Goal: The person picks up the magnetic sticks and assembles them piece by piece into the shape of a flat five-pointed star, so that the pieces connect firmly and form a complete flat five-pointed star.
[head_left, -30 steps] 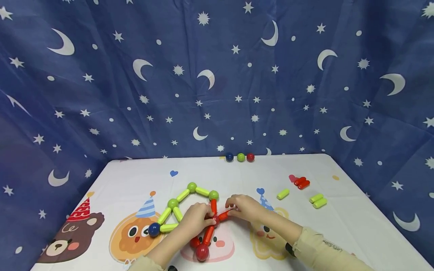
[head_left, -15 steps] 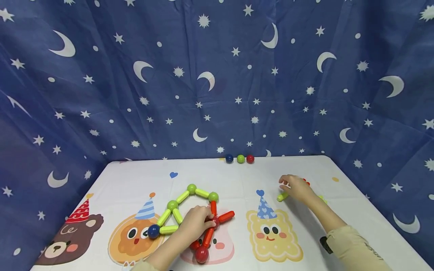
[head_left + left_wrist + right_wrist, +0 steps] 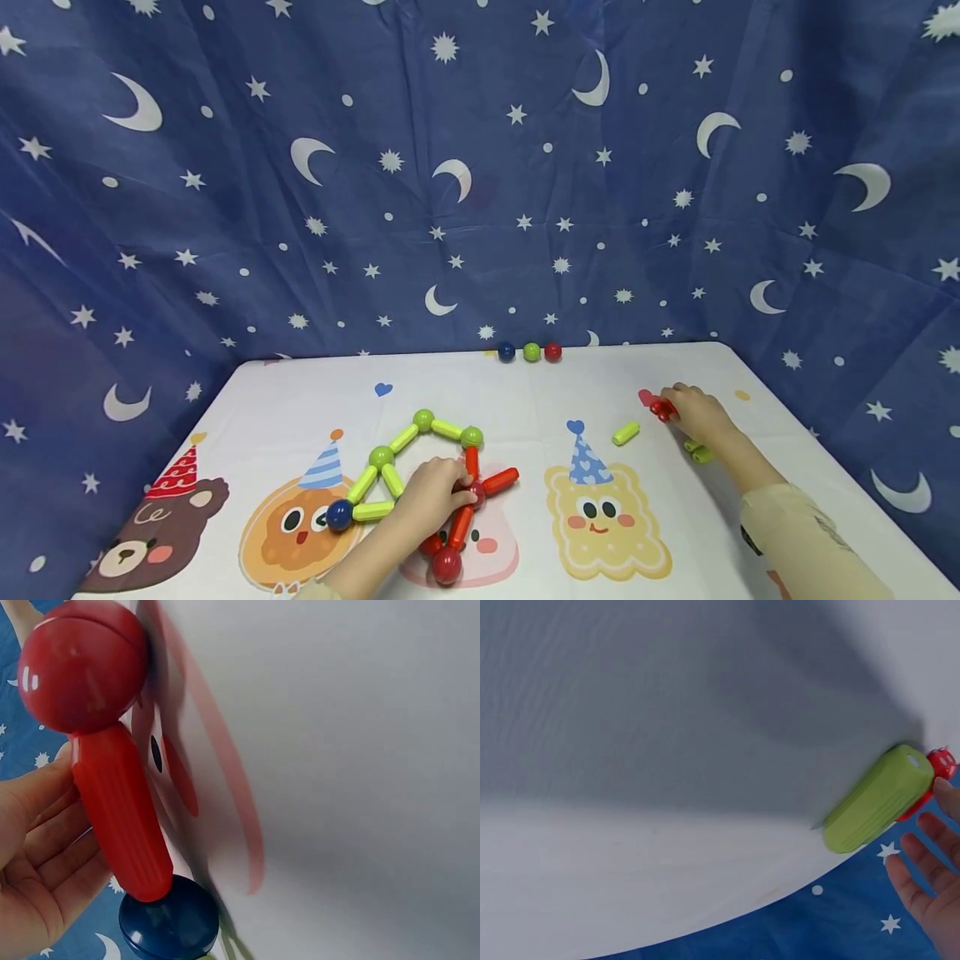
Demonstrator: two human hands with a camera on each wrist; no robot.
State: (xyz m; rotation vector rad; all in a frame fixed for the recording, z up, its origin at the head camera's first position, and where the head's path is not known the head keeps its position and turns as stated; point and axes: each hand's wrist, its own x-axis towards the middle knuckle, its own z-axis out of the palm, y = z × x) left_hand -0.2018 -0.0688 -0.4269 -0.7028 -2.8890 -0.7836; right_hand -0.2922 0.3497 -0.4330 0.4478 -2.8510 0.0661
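At lower centre, I see the left hand [image 3: 429, 496], fingers curled, pinching a glossy red ball [image 3: 478, 494] within a linked figure [image 3: 362, 483] of lime-green and red rods and coloured balls. Toward the right edge, the right hand [image 3: 699, 415], fingers half bent, touches short glossy red rods [image 3: 658, 409] on the white tablecloth [image 3: 300, 400]; whether it grips them I cannot tell.

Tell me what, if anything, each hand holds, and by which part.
The left hand pinches the red ball joining three red sticks, by its left side. The right hand is at the loose red sticks; any grip cannot be told.
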